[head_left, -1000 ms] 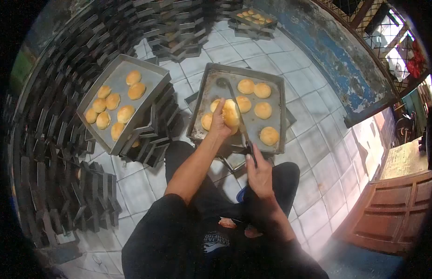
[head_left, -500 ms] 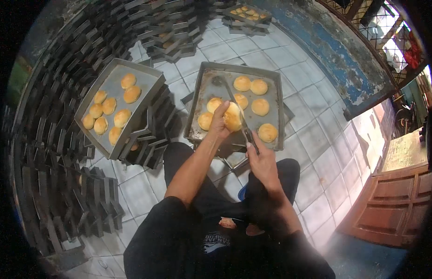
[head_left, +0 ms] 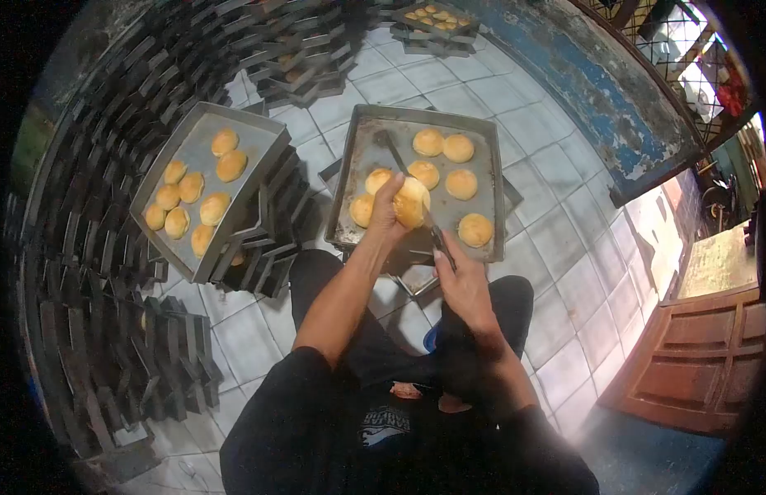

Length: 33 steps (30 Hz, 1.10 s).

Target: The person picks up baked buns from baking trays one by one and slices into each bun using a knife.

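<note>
White floor tiles (head_left: 556, 280) carry dark metal stacks (head_left: 152, 115) along the left side. One metal tray (head_left: 363, 147) sits before the seated person. Five loose buns (head_left: 461, 184) lie between its far edge and near-right corner; two more lie by its left edge, partly behind the left hand (head_left: 385, 216). That hand grips a held bun (head_left: 413, 206) over the tray's middle, thumb along the side. Right hand (head_left: 467, 285) is closed on the handle of a knife (head_left: 393, 150), tip toward the tray's far-left corner. Depth of the blade in the bun cannot be told. Risk noted: a slip or hard stroke could bring the edge onto the gripping fingers; squeezing too firmly could crush or tear the soft bun
</note>
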Available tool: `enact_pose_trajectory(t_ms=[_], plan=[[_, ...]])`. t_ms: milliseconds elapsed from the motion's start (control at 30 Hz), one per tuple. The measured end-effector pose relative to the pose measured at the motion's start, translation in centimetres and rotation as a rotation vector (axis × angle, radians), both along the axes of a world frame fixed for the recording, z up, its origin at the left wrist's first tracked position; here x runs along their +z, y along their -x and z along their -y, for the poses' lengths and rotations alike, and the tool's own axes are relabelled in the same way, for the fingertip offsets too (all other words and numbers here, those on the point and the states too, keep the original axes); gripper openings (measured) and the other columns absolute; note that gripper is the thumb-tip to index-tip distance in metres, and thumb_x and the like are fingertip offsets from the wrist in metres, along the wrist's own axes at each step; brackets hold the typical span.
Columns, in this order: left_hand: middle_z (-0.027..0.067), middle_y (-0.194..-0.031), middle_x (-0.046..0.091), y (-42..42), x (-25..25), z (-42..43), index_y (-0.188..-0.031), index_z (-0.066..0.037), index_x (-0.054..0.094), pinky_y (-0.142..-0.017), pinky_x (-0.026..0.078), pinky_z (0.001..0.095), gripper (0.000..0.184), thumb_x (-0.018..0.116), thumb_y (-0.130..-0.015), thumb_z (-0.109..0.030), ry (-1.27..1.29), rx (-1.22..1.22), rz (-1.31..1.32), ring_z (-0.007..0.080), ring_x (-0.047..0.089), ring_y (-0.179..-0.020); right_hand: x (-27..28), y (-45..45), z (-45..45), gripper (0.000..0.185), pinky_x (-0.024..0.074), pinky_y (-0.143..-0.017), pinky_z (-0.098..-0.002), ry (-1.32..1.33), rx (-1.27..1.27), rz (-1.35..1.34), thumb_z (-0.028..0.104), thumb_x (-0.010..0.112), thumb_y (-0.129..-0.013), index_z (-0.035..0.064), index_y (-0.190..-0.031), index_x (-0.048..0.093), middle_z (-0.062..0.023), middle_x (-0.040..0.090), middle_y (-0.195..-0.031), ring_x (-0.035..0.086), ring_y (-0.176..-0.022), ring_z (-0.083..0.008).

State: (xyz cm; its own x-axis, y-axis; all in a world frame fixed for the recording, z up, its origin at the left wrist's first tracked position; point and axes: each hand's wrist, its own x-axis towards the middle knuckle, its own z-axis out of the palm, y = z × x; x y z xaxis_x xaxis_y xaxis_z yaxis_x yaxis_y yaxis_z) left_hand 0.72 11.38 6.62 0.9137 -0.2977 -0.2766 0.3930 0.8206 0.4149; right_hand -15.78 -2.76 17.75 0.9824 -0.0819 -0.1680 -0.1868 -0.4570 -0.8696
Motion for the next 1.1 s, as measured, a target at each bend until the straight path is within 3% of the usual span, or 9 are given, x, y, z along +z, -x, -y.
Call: enact_pose_trajectory(t_ms=[67, 200, 433, 567, 633, 667, 800, 967, 1100], plan=[[0.0056, -0.098, 0.072, -0.8, 0.3, -1.5, -0.107, -0.01, 0.065, -0.077, 0.061, 0.0389, 0.028, 0.076, -0.093, -0.031, 0.032, -0.017, 0.01, 0.0208, 0.072, -0.088, -2.1, 2.3, 0.7, 0.048, 0.0551, -0.078, -0.0371, 0.082, 0.043, 0.135, 0.02, 0.057, -0.101, 0.0038, -0.146, 0.053, -0.0255, 0.071, -0.089, 0.074, -0.083, -0.0301], [0.0046, -0.099, 0.071, -1.3, -0.2, -1.9, -0.109, -0.01, 0.064, -0.077, 0.06, 0.0392, 0.027, 0.076, -0.093, -0.03, 0.016, -0.044, 0.015, 0.0201, 0.071, -0.09, -1.7, 5.6, 0.5, 0.049, 0.0547, -0.075, -0.0381, -0.048, -0.037, 0.031, 0.02, 0.058, -0.101, 0.0035, -0.147, 0.053, -0.0279, 0.068, -0.084, 0.073, -0.078, -0.0227], [0.0062, -0.096, 0.074, 0.2, -0.7, 0.7, -0.107, -0.01, 0.069, -0.079, 0.061, 0.0396, 0.03, 0.076, -0.093, -0.036, -0.014, -0.016, 0.009, 0.022, 0.073, -0.087, -1.2, -0.3, 0.1, 0.047, 0.0549, -0.075, -0.0381, 0.003, 0.007, 0.044, 0.019, 0.059, -0.101, 0.0017, -0.145, 0.054, -0.0267, 0.071, -0.086, 0.071, -0.076, -0.0391], [0.0067, -0.096, 0.072, -1.4, -0.3, -1.2, -0.108, -0.01, 0.064, -0.077, 0.061, 0.0409, 0.026, 0.074, -0.094, -0.03, 0.043, 0.003, -0.014, 0.0229, 0.072, -0.086, -3.3, 4.0, 1.0, 0.049, 0.0546, -0.075, -0.0345, 0.053, 0.066, 0.127, 0.019, 0.059, -0.101, 0.0049, -0.147, 0.052, -0.0228, 0.071, -0.086, 0.072, -0.077, -0.0323], [0.0073, -0.096, 0.072, -1.1, -0.1, -1.1, -0.108, -0.01, 0.065, -0.077, 0.061, 0.0415, 0.027, 0.074, -0.094, -0.031, 0.032, 0.015, 0.018, 0.0235, 0.073, -0.086, -3.1, 5.7, 1.0, 0.05, 0.0545, -0.076, -0.0324, -0.012, -0.022, -0.061, 0.02, 0.059, -0.101, 0.0081, -0.149, 0.052, -0.0183, 0.07, -0.085, 0.072, -0.078, -0.0252], [0.0074, -0.096, 0.072, -0.7, 0.0, -0.6, -0.108, -0.01, 0.065, -0.076, 0.061, 0.0415, 0.027, 0.073, -0.095, -0.032, 0.032, -0.011, 0.0, 0.0236, 0.073, -0.086, -3.1, 5.7, 0.8, 0.049, 0.0545, -0.076, -0.0333, -0.051, -0.042, -0.025, 0.02, 0.059, -0.101, 0.0093, -0.148, 0.053, -0.0158, 0.069, -0.081, 0.07, -0.076, -0.021], [0.0061, -0.096, 0.074, 1.3, 0.9, 1.7, -0.108, -0.009, 0.068, -0.075, 0.062, 0.0392, 0.029, 0.075, -0.095, -0.034, 0.008, -0.043, -0.025, 0.0223, 0.073, -0.083, -4.8, 1.6, 0.6, 0.048, 0.0546, -0.075, -0.0344, -0.078, -0.076, -0.017, 0.02, 0.059, -0.101, 0.0085, -0.147, 0.054, -0.0185, 0.069, -0.081, 0.071, -0.075, -0.0251], [0.0073, -0.1, 0.074, -0.3, 0.2, 0.1, -0.111, -0.009, 0.066, -0.075, 0.061, 0.0398, 0.031, 0.072, -0.096, -0.036, 0.025, -0.02, -0.037, 0.0226, 0.073, -0.086, -6.6, 1.0, 1.3, 0.048, 0.0548, -0.075, -0.0379, 0.083, 0.045, 0.126, 0.02, 0.058, -0.101, 0.0092, -0.147, 0.053, -0.0246, 0.069, -0.085, 0.071, -0.076, -0.032], [0.0077, -0.103, 0.072, -1.4, -0.1, -0.6, -0.114, -0.01, 0.064, -0.077, 0.06, 0.0406, 0.036, 0.068, -0.098, -0.042, -0.029, 0.033, -0.051, 0.0234, 0.072, -0.09, -5.4, 5.0, 1.4, 0.048, 0.0548, -0.076, -0.0397, 0.01, -0.01, -0.076, 0.019, 0.058, -0.101, 0.0093, -0.148, 0.053, -0.0244, 0.07, -0.087, 0.073, -0.079, -0.0333]])
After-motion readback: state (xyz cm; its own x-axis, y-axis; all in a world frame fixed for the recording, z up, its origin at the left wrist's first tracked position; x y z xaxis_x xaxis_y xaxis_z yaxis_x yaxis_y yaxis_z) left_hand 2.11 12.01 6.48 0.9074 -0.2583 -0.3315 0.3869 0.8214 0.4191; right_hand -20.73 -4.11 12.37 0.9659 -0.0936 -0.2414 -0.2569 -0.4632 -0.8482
